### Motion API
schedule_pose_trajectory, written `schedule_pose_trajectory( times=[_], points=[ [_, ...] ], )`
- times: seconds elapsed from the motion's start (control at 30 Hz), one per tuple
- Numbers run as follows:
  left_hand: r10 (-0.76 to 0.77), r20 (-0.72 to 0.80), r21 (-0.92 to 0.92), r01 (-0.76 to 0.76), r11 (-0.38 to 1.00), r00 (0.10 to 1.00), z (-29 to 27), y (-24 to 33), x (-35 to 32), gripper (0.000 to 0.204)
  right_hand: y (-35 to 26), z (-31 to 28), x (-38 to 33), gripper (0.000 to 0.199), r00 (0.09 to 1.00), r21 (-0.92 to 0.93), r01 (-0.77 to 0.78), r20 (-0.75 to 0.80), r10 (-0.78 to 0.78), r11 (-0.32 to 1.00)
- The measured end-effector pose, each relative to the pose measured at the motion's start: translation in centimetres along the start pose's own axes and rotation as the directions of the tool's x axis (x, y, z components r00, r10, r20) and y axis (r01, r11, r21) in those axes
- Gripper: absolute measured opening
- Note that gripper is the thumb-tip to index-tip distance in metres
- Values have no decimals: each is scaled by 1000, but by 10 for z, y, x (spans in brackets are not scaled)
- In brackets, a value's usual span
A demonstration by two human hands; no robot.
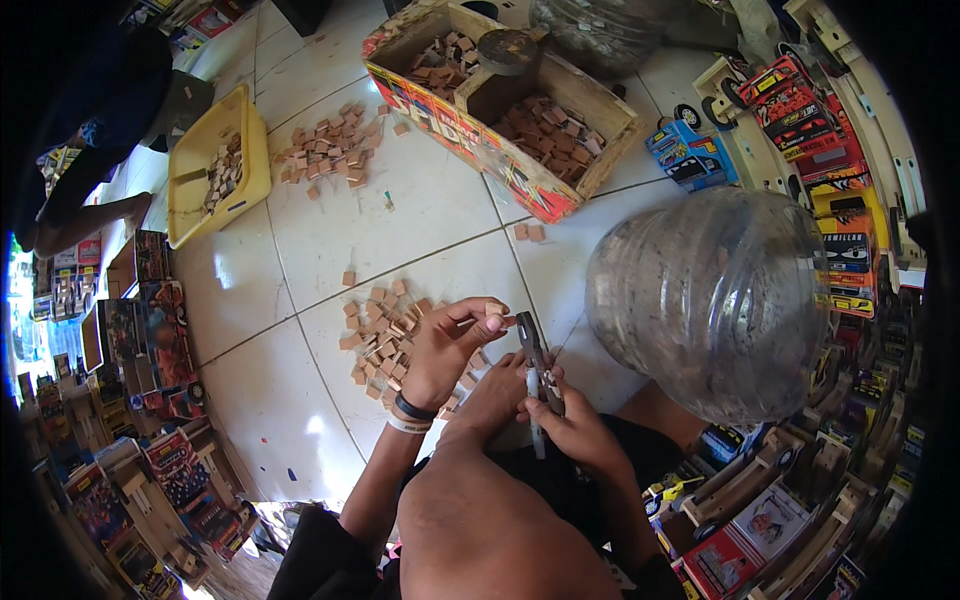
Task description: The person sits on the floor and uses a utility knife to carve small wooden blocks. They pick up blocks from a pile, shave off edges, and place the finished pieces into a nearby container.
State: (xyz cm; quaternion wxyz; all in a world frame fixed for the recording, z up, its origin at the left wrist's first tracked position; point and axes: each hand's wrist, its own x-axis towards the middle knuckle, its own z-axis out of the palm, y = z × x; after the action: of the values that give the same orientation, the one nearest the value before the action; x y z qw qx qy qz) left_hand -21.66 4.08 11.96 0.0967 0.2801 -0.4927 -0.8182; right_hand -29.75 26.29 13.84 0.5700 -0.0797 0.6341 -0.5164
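Observation:
My left hand, with a dark band and a white band at the wrist, pinches a small wooden block between thumb and fingertips. My right hand is wrapped round the handles of a pair of pliers, one handle pale. The dark jaws point up and sit right beside the block; whether they grip anything is too small to tell. Below and left of my left hand lies a loose pile of similar wooden blocks on the white tiles. My bare foot and knee are just beneath the hands.
A large clear plastic jug stands on the right. Ahead are a two-part wooden box of blocks, another block pile and a yellow tub. Toy trucks crowd both sides. Another person's leg shows at far left.

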Motion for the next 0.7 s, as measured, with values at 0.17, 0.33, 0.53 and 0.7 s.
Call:
schedule_pose_trajectory(
  times=[0.17, 0.33, 0.53, 0.7],
  points=[
    [-20, -23, -11, 20, 1000, 1000, 5, -8, -4, 15, -7, 5, 2, 43, 996, 41, -37, 82, 33, 998],
    [17, -52, -15, -18, 1000, 999, 9, -10, -6, 15, -17, 7, 0, 43, 992, 86, -105, 82, 98, 991],
    [53, -37, 31, -52, 998, 998, 8, -5, -6, 14, -23, 9, -2, 42, 990, 142, -116, 93, 103, 983],
    [69, -31, 35, -68, 997, 997, 7, -4, -7, 14, -17, 7, 3, 31, 986, 117, -128, 117, 114, 985]
  ],
)
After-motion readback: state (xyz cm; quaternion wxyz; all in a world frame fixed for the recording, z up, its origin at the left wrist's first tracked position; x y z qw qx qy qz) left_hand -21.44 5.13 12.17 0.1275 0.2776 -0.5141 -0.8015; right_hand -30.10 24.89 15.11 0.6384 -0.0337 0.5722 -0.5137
